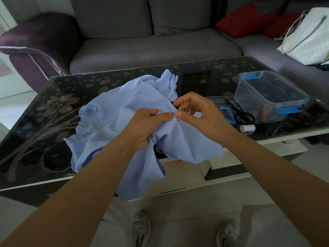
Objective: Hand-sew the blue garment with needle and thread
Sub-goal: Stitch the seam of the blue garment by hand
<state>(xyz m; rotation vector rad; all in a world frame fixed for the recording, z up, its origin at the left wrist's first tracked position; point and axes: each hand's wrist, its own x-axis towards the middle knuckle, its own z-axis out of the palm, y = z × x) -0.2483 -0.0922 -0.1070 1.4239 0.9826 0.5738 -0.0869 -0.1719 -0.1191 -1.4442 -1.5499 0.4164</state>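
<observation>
I see a dark glass tabletop (53, 113) printed with pale flowers and spots, spanning my view from 9 o'clock to 3 o'clock. A crumpled blue garment (114, 122) lies at its centre, with one part hanging over the near edge at 6 o'clock. At 3 o'clock stands a clear plastic box (270, 97) with blue clips. At the box's 8 o'clock lie a flat clear lid (218, 101), black-handled scissors (244, 114) and, nearest the edge, a white thread spool (247, 128) on its side.

Both hands (144, 127) (199, 111) on blue garment (114, 122)
</observation>
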